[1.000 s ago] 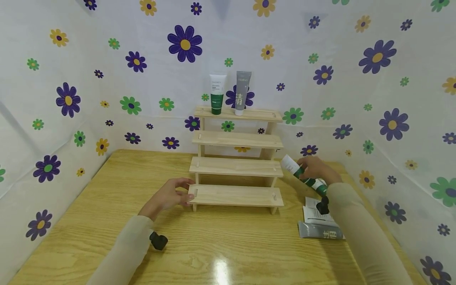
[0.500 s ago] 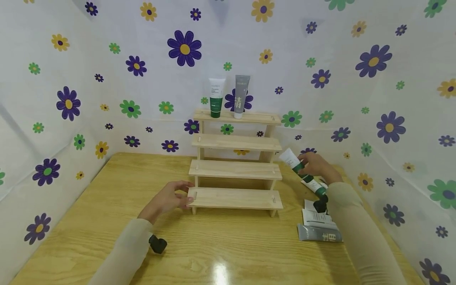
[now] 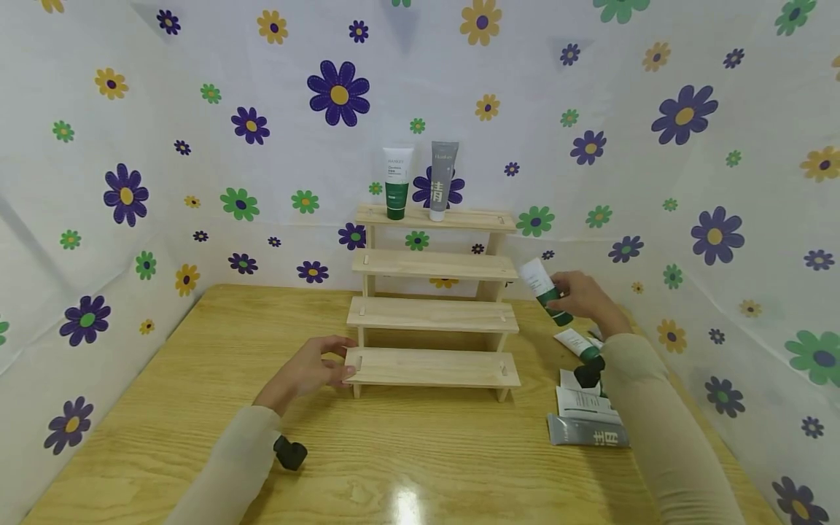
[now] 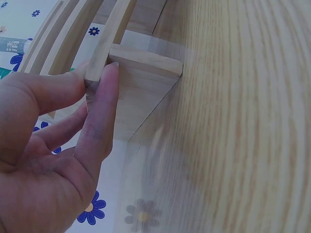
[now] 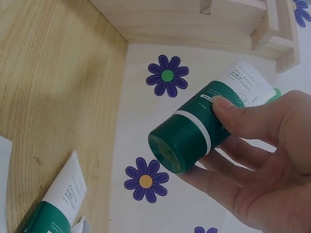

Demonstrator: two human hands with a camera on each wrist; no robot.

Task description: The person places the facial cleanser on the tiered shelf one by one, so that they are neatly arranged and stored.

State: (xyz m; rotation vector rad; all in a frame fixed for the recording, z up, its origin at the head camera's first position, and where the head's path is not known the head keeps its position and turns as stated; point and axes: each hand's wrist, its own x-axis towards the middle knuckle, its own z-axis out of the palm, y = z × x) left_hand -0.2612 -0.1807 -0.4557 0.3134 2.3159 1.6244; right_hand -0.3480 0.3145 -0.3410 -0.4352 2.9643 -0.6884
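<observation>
A four-tier wooden shelf (image 3: 433, 366) stands at the middle of the table. My left hand (image 3: 311, 373) pinches the left end of its lowest board (image 4: 99, 60) between thumb and fingers. My right hand (image 3: 584, 297) grips a white and green squeeze tube (image 3: 547, 292), tilted, in the air right of the shelf. In the right wrist view the thumb presses on the tube's (image 5: 209, 114) green part, its green cap facing down and left. On the top tier stand a white and green tube (image 3: 397, 182) and a grey tube (image 3: 442, 182), both on their caps.
On the table (image 3: 420, 452) at the right lie several tubes: a white and green one (image 3: 577, 344), a white one (image 3: 584, 402) and a grey one (image 3: 587, 430). My right sleeve partly covers them. Flower-printed cloth (image 3: 275, 87) hangs behind and at both sides.
My right hand has lifted the white and green tube up, away from the tubes on the table. My left hand keeps its hold on the lowest board.
</observation>
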